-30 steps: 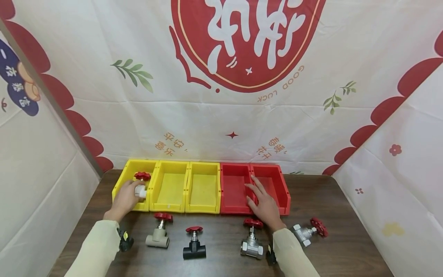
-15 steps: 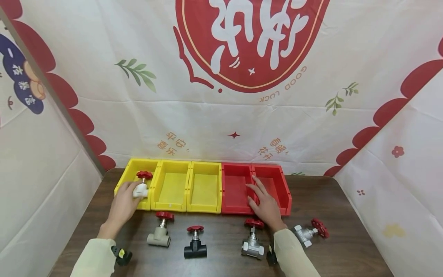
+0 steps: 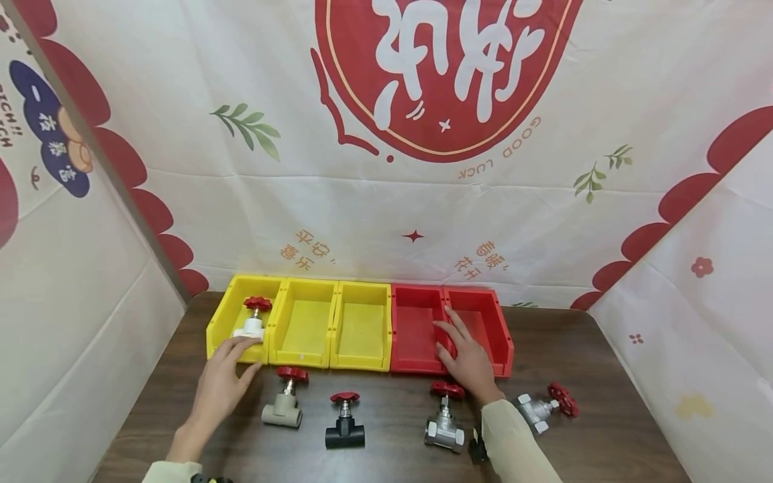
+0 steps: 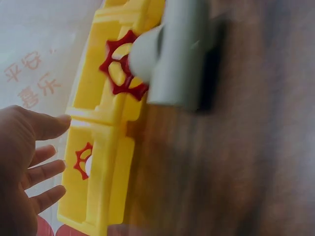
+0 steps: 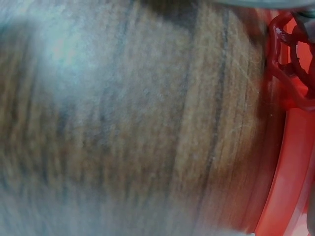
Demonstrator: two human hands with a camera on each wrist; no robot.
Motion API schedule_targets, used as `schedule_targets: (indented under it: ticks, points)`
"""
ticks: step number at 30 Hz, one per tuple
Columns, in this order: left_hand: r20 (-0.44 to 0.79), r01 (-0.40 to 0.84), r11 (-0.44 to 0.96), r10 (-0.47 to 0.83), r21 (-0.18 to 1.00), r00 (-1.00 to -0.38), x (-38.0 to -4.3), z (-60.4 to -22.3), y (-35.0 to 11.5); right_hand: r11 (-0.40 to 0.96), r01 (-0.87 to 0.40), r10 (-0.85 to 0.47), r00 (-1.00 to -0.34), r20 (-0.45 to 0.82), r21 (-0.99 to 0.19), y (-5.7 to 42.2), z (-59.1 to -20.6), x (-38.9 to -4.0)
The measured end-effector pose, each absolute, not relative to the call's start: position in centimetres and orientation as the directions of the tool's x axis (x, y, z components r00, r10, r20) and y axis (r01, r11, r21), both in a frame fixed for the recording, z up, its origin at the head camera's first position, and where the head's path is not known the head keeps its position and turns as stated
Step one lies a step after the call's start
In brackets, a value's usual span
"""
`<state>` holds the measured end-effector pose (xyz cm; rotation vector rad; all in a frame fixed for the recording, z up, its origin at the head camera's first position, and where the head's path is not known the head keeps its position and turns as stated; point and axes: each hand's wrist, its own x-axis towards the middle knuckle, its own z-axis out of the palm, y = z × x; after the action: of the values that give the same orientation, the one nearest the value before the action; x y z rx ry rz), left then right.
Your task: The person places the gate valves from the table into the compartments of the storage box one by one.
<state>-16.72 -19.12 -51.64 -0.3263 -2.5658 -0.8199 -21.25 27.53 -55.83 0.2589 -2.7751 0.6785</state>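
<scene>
A white valve with a red handwheel [image 3: 249, 329] sits inside the leftmost yellow bin [image 3: 220, 322], handwheel toward the back wall. At the bin's front edge, a person's left hand [image 3: 220, 386] reaches forward from a bent wrist, thumb held away from loosely spread fingers, gripping nothing; whether a fingertip touches the valve cannot be told. The fingers overlap the valve's lower edge in the head view, while the left wrist camera catches only part of its handwheel and a sliver of white behind the bin wall.

Well apart, the right hand [image 3: 471, 362] extends over the divider between the left red bin [image 3: 415, 329] and the right red bin [image 3: 481, 325], fingers spread and slightly bent, with nothing in its grasp; contact with the divider is unclear.

In front of the bins, a beige valve [image 3: 282, 409], a black valve [image 3: 345, 433] and an upright-pointing steel valve [image 3: 445, 431] line the wood-grain table [image 3: 386, 466]; a tilted steel valve [image 3: 534, 410] lies beyond the right forearm. The left sleeve [image 3: 172, 472] is cut off by the lower edge, and the right wrist view is mostly blurred tabletop.
</scene>
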Motion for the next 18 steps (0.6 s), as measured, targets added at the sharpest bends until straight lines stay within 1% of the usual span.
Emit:
schedule_targets:
  ticks: [2, 4, 12, 18]
  points:
    - [0.507, 0.383, 0.794, 0.111, 0.472, -0.855, -16.1, -52.0, -18.6, 0.875, -0.235, -0.107, -0.947, 0.304, -0.423, 27.6, -55.9, -21.3]
    - [0.523, 0.402, 0.788, 0.120, 0.467, -0.844, -15.5, -52.4, -18.2, 0.874, -0.243, -0.112, -0.943, 0.312, -0.420, 27.7, -55.9, -21.3]
    - [0.492, 0.438, 0.746, 0.171, 0.501, -0.854, -13.4, -53.3, -16.6, 0.871, -0.263, -0.124, -0.935, 0.332, -0.416, 27.8, -56.2, -21.4]
    - [0.414, 0.409, 0.763, 0.204, 0.501, -0.887, -12.2, -53.7, -16.0, 0.870, -0.263, -0.125, -0.935, 0.331, -0.417, 27.8, -56.1, -21.4]
